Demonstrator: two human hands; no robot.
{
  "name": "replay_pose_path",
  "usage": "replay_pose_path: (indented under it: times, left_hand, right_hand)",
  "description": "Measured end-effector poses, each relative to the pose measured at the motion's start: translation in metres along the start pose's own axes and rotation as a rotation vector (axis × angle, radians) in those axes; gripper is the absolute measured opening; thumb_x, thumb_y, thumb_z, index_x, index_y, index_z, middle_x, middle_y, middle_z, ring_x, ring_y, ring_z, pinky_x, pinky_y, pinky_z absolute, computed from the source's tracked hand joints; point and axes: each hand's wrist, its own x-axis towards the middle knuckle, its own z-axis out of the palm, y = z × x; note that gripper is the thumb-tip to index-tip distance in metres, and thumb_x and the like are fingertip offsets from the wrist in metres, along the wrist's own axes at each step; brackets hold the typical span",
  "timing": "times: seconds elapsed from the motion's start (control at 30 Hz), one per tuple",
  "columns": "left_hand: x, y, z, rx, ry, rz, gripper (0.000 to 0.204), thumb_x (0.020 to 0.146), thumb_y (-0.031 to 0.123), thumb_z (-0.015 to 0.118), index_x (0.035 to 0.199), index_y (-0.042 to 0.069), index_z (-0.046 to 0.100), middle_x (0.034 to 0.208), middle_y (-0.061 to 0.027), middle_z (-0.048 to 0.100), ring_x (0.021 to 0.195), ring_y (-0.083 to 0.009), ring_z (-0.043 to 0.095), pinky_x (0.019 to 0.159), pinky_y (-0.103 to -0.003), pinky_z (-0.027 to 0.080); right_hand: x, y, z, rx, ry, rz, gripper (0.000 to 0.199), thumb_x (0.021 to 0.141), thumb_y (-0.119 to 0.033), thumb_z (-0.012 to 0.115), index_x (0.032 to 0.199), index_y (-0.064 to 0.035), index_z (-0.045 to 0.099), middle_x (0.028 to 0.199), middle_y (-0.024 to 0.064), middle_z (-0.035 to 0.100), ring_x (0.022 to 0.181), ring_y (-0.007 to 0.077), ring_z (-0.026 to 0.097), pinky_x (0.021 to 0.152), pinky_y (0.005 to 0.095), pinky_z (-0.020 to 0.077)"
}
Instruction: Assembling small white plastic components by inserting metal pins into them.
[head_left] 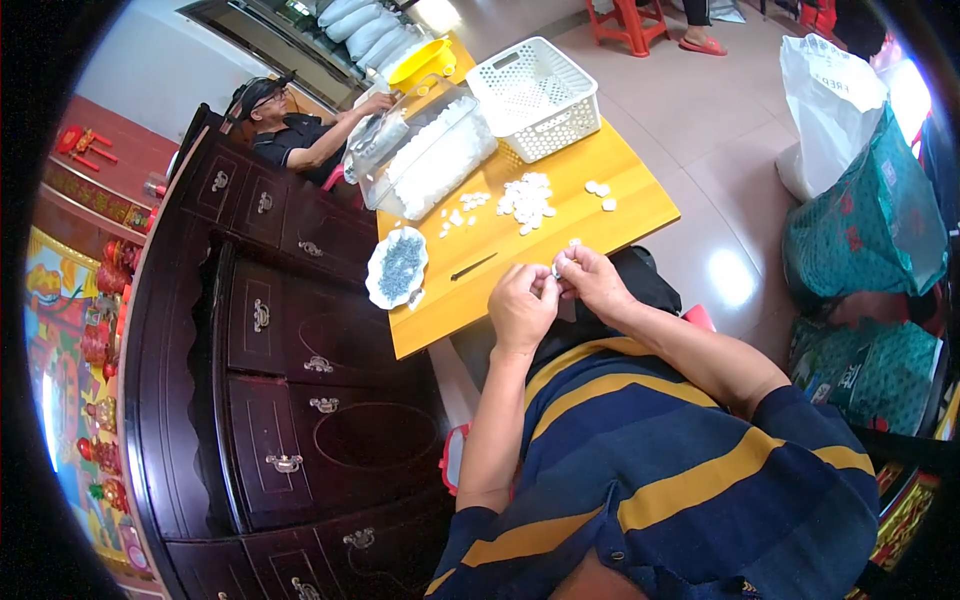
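My left hand (523, 308) and my right hand (597, 283) meet just off the near edge of the yellow table (420, 325). Fingertips of both are pinched together on a small whitish piece (556, 270), mostly covered by the fingers, so its kind cannot be made out. Just beyond my right hand is a white disc (574, 242). On the tabletop lie a pile of white round discs (526, 202), a few separate discs (600, 190) and smaller white bits (457, 216). A dark thin pen-like tool (474, 266) rests left of my hands.
A white dish (377, 270) of small blue-grey pieces sits at the table's left edge. Behind it stand a clear bin (380, 190) of white pieces and a white perforated basket (545, 140). Another person (290, 135) works at far left, beside dark drawers (300, 330). Bags (850, 220) stand right.
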Motion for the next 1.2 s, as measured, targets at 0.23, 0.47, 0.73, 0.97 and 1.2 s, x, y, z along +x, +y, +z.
replay_pose_path:
  times: [0.23,0.47,0.73,0.97,1.2]
  left_hand:
    - [-0.002,-0.004,0.004,-0.007,-0.001,-0.063,0.004,0.08,0.009,0.072,0.081,0.005,0.071,0.077,-0.0129,0.068,0.068,-0.0294,0.068,0.064,-0.038,0.053]
    - [-0.003,-0.007,0.012,0.099,-0.025,-0.012,0.008,0.084,0.01,0.067,0.083,0.004,0.062,0.077,-0.0167,0.066,0.071,-0.0379,0.065,0.066,-0.044,0.052]
    - [-0.008,-0.026,0.007,-0.146,-0.074,-0.132,0.007,0.085,0.01,0.062,0.084,0.003,0.059,0.075,-0.0173,0.065,0.069,-0.0379,0.064,0.065,-0.045,0.051]
    - [-0.014,-0.022,0.009,-0.168,-0.038,-0.072,0.014,0.092,0.013,0.056,0.083,0.002,0.055,0.074,-0.0241,0.06,0.07,-0.0465,0.06,0.062,-0.05,0.048]
    - [-0.019,-0.032,0.009,-0.111,-0.022,-0.047,0.021,0.093,0.014,0.056,0.077,0.001,0.054,0.071,-0.024,0.06,0.067,-0.0454,0.06,0.06,-0.047,0.047]
  right_hand:
    - [-0.004,-0.003,0.005,0.004,0.044,-0.026,0.017,0.102,-0.019,0.055,0.101,-0.0032,0.063,0.084,-0.0005,0.063,0.076,0.0083,0.059,0.068,0.0257,0.0502]
    - [0.004,0.015,-0.001,-0.03,0.063,-0.051,0.018,0.099,-0.02,0.057,0.102,-0.003,0.064,0.086,0.002,0.065,0.081,0.0105,0.062,0.074,0.0293,0.0521]
    - [0.003,0.003,-0.004,-0.403,0.079,-0.156,0.021,0.095,-0.02,0.058,0.099,-0.0021,0.068,0.09,0.0184,0.07,0.088,0.028,0.069,0.081,0.0379,0.0537]
    - [-0.016,-0.018,0.009,-0.713,0.063,-0.405,0.02,0.095,-0.021,0.06,0.098,-0.0025,0.067,0.091,0.0234,0.069,0.089,0.0418,0.068,0.078,0.0445,0.0539]
    - [-0.021,-0.02,0.01,-0.681,0.006,-0.411,0.019,0.096,-0.021,0.06,0.099,-0.0039,0.067,0.09,0.0222,0.069,0.087,0.0408,0.068,0.077,0.044,0.0537]
